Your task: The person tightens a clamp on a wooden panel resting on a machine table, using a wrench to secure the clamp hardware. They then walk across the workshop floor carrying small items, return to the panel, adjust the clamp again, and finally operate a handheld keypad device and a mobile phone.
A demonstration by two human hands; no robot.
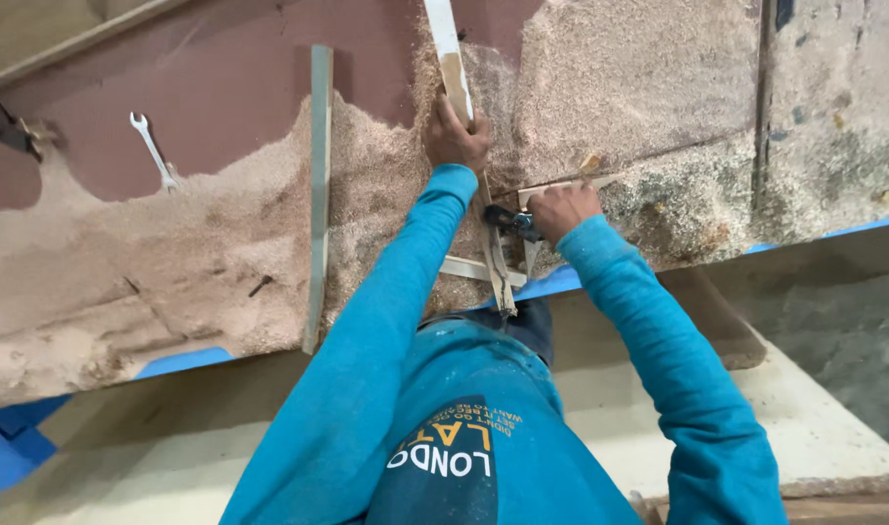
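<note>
My left hand (pixel 454 136) presses down on a long thin wooden strip (pixel 450 53) that runs away from me across a sawdust-covered bench (pixel 221 243). My right hand (pixel 561 209) is closed around a small dark tool (pixel 511 222) beside the strip, near its close end. More short wooden strips (pixel 483 272) lie crossed under my forearms at the bench edge. Both arms wear blue sleeves.
A long grey-green batten (pixel 318 194) lies on the sawdust to the left. A silver open-ended spanner (pixel 153 151) rests on the bare reddish-brown board at the far left. The bench edge is blue (pixel 182 360). Pale floor boards lie below.
</note>
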